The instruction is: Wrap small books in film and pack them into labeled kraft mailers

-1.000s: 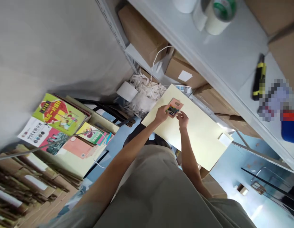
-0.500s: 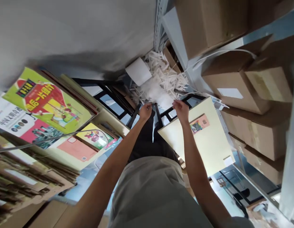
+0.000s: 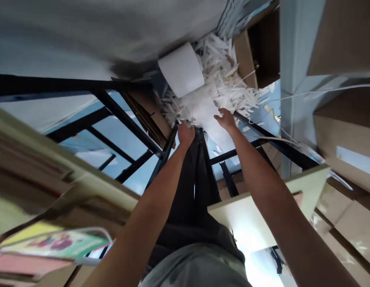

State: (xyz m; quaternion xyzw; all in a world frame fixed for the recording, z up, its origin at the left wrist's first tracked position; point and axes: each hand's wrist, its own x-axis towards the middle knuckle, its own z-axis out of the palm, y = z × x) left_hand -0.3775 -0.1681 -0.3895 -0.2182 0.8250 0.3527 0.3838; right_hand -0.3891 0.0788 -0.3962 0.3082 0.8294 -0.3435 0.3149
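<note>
My left hand [image 3: 185, 134] reaches down by the near edge of a heap of white shredded strips [image 3: 222, 71], fingers a little apart and nothing visible in them. To its right, my right hand [image 3: 227, 118] is open, thumb and fingers spread, above a smooth white sheet-like piece [image 3: 204, 113] at the front of the heap. Contact between either hand and the white material cannot be made out. Behind them a white roll-like piece [image 3: 182, 71] leans at the heap's back left, near the wall.
Black metal frames [image 3: 125, 119] stand on both sides. Flattened cardboard [image 3: 149, 115] leans at left, and an open carton [image 3: 247, 59] lies at back right. Pale tabletops [image 3: 247, 223] flank my body. Boxes [image 3: 349, 143] fill the right shelf; a thin cable [image 3: 331, 91] hangs across it.
My view has moved forward and lower, bringing the white heap closer. Both hands, pinched together before, have reached toward the heap, and their fingers have opened.
</note>
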